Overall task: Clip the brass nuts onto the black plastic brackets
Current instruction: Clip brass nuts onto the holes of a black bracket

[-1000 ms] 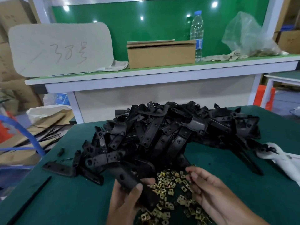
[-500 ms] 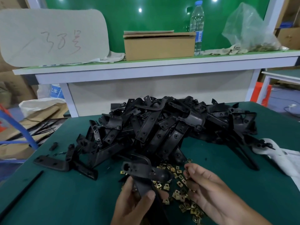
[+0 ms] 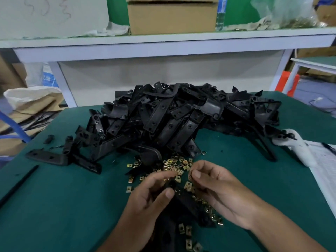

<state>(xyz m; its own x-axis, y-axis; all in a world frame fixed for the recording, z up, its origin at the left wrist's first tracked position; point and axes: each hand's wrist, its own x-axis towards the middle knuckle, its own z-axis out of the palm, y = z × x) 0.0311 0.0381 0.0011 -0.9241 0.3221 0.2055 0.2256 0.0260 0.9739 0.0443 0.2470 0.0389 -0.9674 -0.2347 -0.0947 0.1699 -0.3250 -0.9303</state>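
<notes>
The left hand (image 3: 152, 195) grips one black bracket (image 3: 183, 197) low over the green counter (image 3: 63, 197), thumb curled across its upper face and the other fingers wrapped behind it. The right hand (image 3: 218, 188) is raised just beside the bracket's upper end, its thumb and forefinger pressed together on what appears to be a single brass nut (image 3: 190, 176); the piece is small and blurred, so its orientation cannot be confirmed.

The loose brass nuts (image 3: 179, 163) lie scattered on the counter between the hands and the bracket pile (image 3: 181, 117), with more trailing toward the near edge under the held bracket.

Handling assessment, by judgement:
- The nuts look like thin folded sheet-metal clips: very light, stiff, springy at the fold, and likely slick and sharp-edged. Best pinched by the flat faces near the closed fold, leaving the open mouth free to slide over the bracket edge.
- The brackets appear to be rigid moulded plastic, light for their length, with matte faces that should not slip. Holding close to the hole being fitted, as the left hand does, should limit flex and twist when the clip is pushed on.
- The pile is interlocked; pulling one bracket may drag its neighbours.

A cardboard box (image 3: 172, 15) stands on the shelf behind the counter.
</notes>
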